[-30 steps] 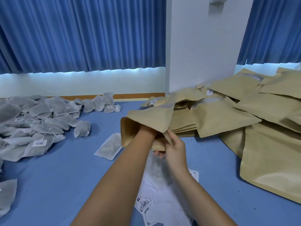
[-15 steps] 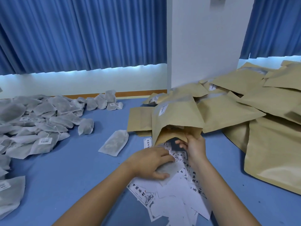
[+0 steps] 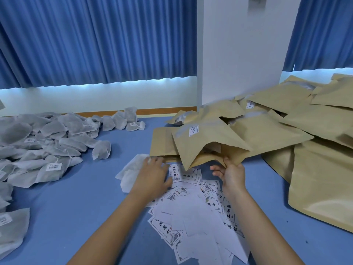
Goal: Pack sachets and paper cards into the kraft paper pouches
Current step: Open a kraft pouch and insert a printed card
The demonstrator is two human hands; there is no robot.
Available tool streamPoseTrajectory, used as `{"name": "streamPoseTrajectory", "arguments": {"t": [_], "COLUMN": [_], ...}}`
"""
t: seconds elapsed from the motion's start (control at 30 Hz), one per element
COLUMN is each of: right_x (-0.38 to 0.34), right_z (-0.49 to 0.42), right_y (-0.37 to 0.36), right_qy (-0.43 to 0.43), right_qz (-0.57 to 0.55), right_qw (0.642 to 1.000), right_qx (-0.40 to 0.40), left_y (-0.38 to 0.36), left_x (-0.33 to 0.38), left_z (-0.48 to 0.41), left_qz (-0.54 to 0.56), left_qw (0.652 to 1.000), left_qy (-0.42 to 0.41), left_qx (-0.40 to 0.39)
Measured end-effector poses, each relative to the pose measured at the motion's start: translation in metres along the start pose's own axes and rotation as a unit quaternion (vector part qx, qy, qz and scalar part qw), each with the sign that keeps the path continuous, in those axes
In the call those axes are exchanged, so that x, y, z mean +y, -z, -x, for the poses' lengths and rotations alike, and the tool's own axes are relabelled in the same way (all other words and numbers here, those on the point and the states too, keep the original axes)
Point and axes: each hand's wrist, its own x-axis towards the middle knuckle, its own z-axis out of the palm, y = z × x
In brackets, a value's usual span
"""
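While the blue tabletop (image 3: pixel 76 217) carries kraft pouches (image 3: pixel 315 169) heaped on my right and sachets (image 3: pixel 38 142) heaped on my left, the working pouch (image 3: pixel 206 144) leans on that heap's near edge. Its mouth is lifted over the paper cards (image 3: pixel 200 217), pinched by one lip in my right grip (image 3: pixel 232 173). I judge that the mouth could sag shut and jam a sachet. Its long axis runs away from me, mouth facing me. My left grip (image 3: pixel 152 175) lies flat, fingers spread, on a loose sachet (image 3: pixel 129 169).

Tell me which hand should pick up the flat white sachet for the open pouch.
Left. The left hand rests open over the flat white mesh sachet and printed paper cards, while the right hand pinches the brown kraft paper pouch by its open mouth.
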Motion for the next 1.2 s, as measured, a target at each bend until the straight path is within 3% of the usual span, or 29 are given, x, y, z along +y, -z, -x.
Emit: {"name": "streamPoseTrajectory", "arguments": {"t": [0.07,0.13,0.23,0.47,0.57,0.67,0.73,0.8,0.87,0.93,1.0,1.1,1.2], "right_x": [0.001,0.002,0.002,0.000,0.000,0.000,0.000,0.001,0.003,0.005,0.004,0.003,0.006], "right_z": [0.001,0.002,0.004,0.004,0.003,0.003,0.003,0.003,0.004,0.008,0.012,0.018,0.023], "right_y": [-0.002,-0.002,-0.002,0.000,0.000,0.000,-0.001,-0.002,-0.003,-0.005,-0.008,-0.010,-0.013], "right_qy": [0.002,0.003,0.000,-0.009,-0.015,-0.020,-0.020,-0.019,-0.020,-0.006,0.016,0.038,0.049], "right_qz": [0.007,0.010,0.013,-0.005,-0.006,-0.004,-0.001,0.011,0.032,0.049,0.072,0.127,0.187], "right_qw": [1.000,1.000,1.000,1.000,1.000,1.000,1.000,0.999,0.999,0.999,0.997,0.991,0.980], "right_qx": [-0.009,-0.009,-0.005,0.007,0.014,0.017,0.019,0.024,0.020,0.005,-0.004,-0.006,-0.040], "left_y": [0.000,0.000,-0.001,0.005,0.016,0.030,0.039,0.043,0.046,0.051,0.057,0.065,0.068], "left_x": [0.015,0.025,0.029,0.038,0.038,0.035,0.037,0.048,0.067,0.091,0.110,0.121,0.117], "left_z": [0.007,0.014,0.016,0.003,0.002,0.009,0.015,0.022,0.021,0.007,-0.015,-0.049,-0.083], "left_qz": [0.119,0.197,0.224,0.328,0.319,0.192,0.112,0.067,0.070,0.077,0.068,0.042,-0.027], "left_qw": [0.985,0.964,0.947,0.918,0.928,0.969,0.977,0.959,0.946,0.948,0.974,0.998,0.997], "left_qy": [-0.121,-0.166,-0.135,-0.048,-0.043,-0.093,-0.182,-0.244,-0.214,-0.150,-0.070,0.046,0.078], "left_qx": [0.035,-0.062,-0.185,-0.217,-0.187,-0.123,-0.002,0.129,0.234,0.269,0.203,0.023,0.007]}}
